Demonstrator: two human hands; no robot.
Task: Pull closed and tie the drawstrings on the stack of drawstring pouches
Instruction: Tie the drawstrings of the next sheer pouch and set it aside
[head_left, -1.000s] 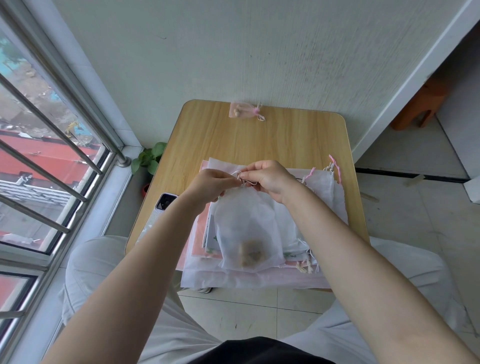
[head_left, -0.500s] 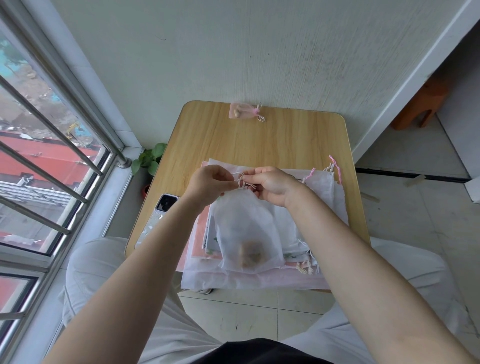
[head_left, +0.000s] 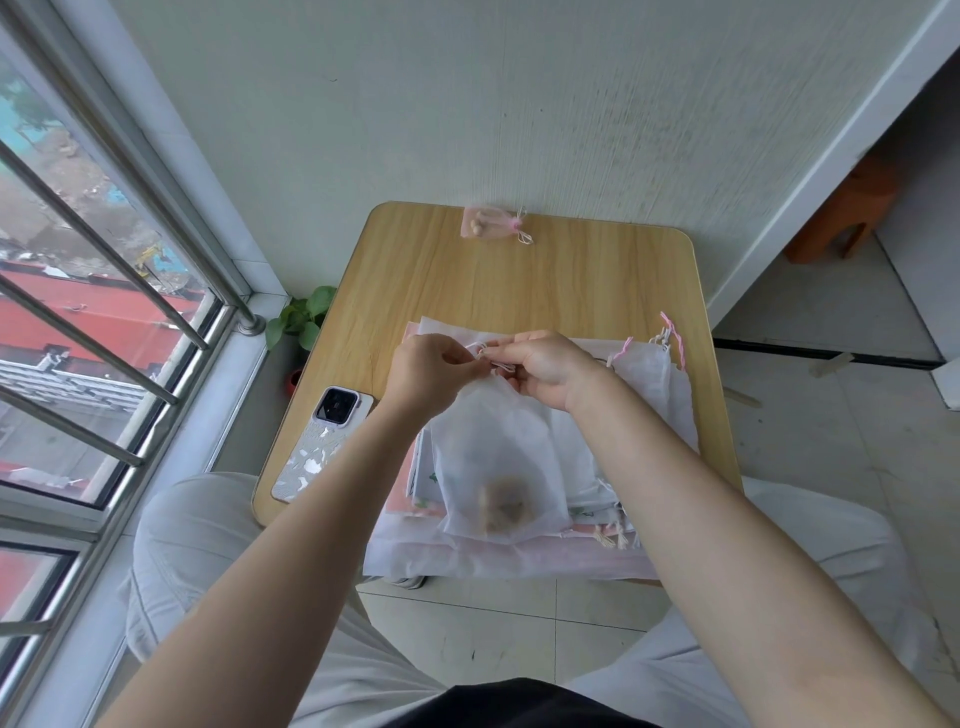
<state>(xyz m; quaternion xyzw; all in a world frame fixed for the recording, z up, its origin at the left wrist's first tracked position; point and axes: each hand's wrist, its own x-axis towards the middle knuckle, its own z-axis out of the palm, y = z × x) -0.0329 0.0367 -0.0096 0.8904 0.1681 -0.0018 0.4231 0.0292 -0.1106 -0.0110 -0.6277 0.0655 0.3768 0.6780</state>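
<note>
While the pouch (head_left: 498, 457) hangs over the stack (head_left: 644, 415), both hands' fingers (head_left: 467, 366) pinch its drawstring (head_left: 493, 358).

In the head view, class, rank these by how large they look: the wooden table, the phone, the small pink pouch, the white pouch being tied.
1. wooden table
2. white pouch
3. phone
4. small pink pouch, though it lies farthest from the camera

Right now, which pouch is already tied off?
The small pink pouch at the table's far edge, lying alone with its drawstring knotted, apart from the near stack.
</note>
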